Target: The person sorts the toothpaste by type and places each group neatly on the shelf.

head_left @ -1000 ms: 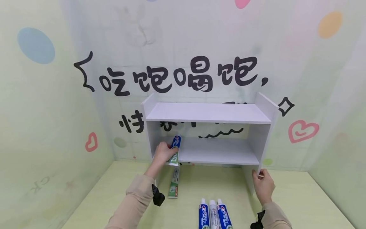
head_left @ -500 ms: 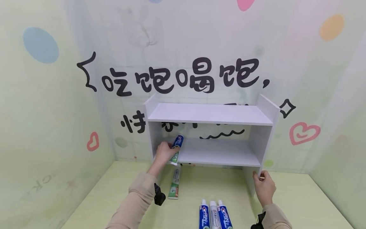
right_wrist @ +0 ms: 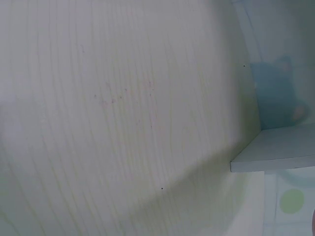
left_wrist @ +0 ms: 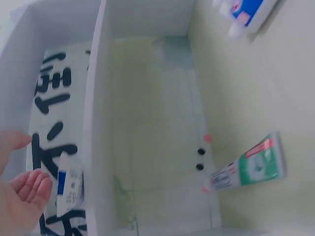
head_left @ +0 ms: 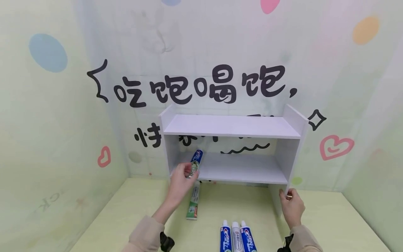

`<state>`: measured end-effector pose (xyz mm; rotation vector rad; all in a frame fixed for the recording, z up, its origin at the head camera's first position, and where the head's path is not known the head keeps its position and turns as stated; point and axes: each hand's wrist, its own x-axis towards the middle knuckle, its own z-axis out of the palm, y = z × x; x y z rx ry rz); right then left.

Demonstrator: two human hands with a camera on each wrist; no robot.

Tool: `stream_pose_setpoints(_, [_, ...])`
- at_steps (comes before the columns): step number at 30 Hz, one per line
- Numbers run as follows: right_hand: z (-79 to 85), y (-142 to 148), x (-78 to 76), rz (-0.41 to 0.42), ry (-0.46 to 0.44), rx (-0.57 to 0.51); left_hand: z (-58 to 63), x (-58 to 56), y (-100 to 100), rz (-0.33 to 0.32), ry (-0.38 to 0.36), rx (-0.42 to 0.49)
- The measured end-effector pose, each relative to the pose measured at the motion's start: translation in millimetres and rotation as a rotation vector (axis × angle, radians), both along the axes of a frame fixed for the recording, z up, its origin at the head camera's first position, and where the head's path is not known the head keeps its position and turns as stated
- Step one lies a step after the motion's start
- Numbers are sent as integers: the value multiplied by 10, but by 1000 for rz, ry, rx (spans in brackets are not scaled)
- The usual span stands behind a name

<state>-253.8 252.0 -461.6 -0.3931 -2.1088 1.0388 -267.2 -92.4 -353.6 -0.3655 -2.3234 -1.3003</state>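
Left hand [head_left: 181,183] now off shelved toothpaste [head_left: 197,157]

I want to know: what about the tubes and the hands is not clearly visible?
Head view: bottom ends of the three front tubes, cut off by the lower edge.
Head view: part of the shelf tube, hidden by the left hand.
Left wrist view: small print on the green tube, blurred.
Right wrist view: nearly all of the right hand, beyond the right edge.

White shelf [head_left: 242,167], blue toothpaste tube [head_left: 197,158], lower part apparently greenish, green-grey second tube [head_left: 192,206], pale yellow table [head_left: 239,203]
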Motion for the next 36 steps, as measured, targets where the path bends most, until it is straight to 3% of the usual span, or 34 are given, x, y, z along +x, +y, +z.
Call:
stream_pose_setpoints(6, [-11,-4,22,8,-3,8,-263,290,66,-56,104,-16])
stream_pose_setpoints(14, [6,-13,32,4,-13,1,-493,430,110,-102,29,24])
stream_pose_setpoints(21, [-6,-9,29,9,-28,-1,-674,525,175,-146,-25,-9])
stream_pose_setpoints(30, [-3,-19,33,24,-40,-4,-928,637,285,-213,-147,-42])
stream_pose_setpoints(36, [-6,-3,31,28,-37,2,-1115,774,380,-229,-401,2])
